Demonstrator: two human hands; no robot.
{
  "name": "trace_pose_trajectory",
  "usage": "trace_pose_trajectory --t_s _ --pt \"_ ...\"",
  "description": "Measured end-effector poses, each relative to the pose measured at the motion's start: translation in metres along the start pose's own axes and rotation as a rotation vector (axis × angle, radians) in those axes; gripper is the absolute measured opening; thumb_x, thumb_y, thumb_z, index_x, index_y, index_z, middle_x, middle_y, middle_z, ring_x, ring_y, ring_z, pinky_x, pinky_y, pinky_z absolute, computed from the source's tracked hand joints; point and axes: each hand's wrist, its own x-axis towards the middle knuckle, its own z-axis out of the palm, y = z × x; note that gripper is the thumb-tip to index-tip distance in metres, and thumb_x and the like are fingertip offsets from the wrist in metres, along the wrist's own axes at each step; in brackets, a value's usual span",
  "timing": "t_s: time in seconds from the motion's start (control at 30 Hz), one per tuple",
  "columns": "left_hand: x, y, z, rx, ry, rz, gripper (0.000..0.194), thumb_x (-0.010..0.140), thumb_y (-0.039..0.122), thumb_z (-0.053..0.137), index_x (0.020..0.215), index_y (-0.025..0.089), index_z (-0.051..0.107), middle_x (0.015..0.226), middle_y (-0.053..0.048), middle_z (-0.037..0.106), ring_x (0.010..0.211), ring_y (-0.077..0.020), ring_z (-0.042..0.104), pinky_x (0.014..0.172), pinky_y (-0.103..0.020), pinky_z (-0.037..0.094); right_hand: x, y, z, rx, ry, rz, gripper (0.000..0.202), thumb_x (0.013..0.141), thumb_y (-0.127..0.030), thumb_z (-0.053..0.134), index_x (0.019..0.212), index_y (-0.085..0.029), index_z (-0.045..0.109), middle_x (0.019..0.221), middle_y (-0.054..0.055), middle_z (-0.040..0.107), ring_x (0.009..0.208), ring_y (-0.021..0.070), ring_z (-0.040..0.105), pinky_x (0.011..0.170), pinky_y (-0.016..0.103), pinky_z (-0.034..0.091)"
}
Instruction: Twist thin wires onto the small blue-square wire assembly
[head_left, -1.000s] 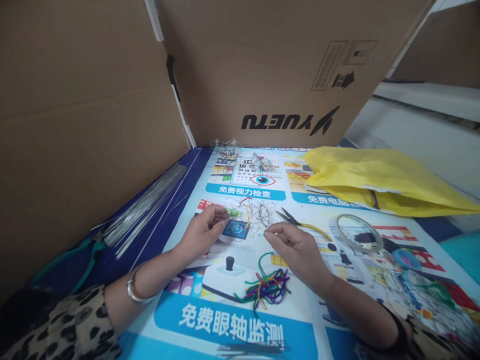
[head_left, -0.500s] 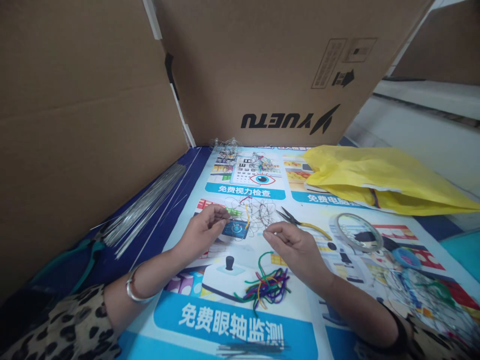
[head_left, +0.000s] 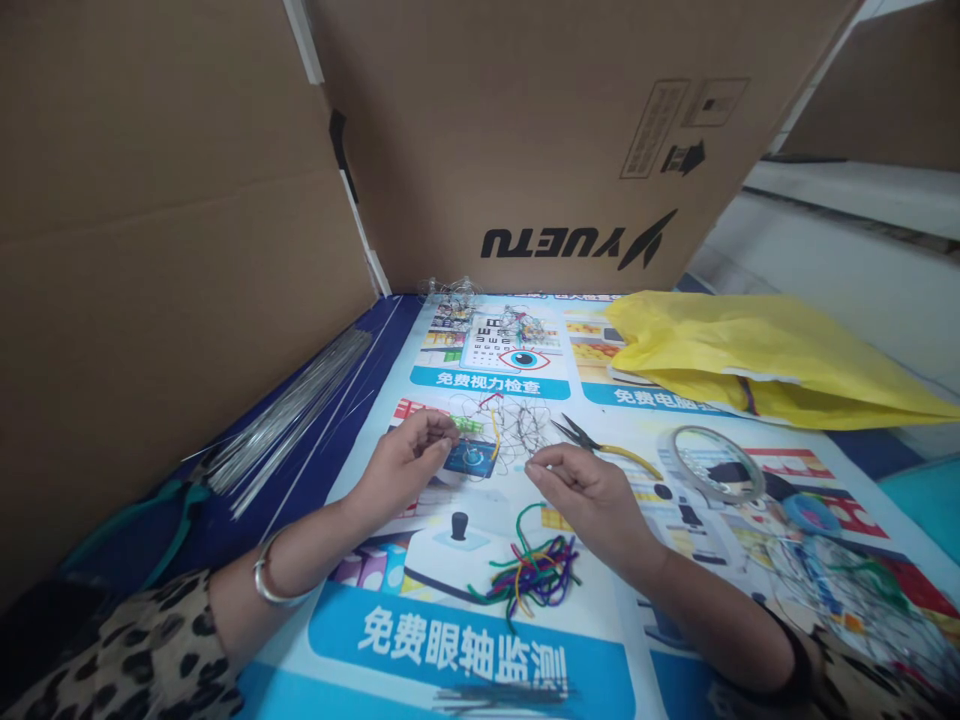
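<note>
"How's the left hand (head_left: 409,460)?"
"Fingers curled toward the thumb, like the right hand (head_left: 589,495). Whether either grips a strand, I can't tell."
"And the wire tangle (head_left: 521,425)?"
"Between them and slightly farther, left of the pliers (head_left: 626,458)."

Two brown cardboard panels (head_left: 570,130) meet in a corner behind the worktop; the back one bears an upside-down YUETU logo. A yellow bag (head_left: 750,335) lies at the far right, just beyond a clear tape roll (head_left: 756,482). Teal-handled pliers (head_left: 196,492) lie by the left panel. A printed poster (head_left: 600,660) with an eye chart and Chinese lettering covers much of the surface.
</note>
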Motion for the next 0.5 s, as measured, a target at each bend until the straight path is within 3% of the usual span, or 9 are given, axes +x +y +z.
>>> trace_pose_trajectory --t_s 0.5 --pt "0.0016 -0.002 -0.0006 -0.007 -0.006 -0.028 0.021 0.079 0.028 0.055 0.096 0.016 0.054 0.091 -0.005 0.063 0.085 -0.0153 0.059 0.075 -0.029 0.048 -0.0006 0.0027 0.001 -0.004 -0.01 -0.017 0.019 0.081 -0.036 0.054 0.075 -0.018 0.059 0.049 -0.007 0.034 0.045 0.008 0.031 0.043 0.021 0.026"
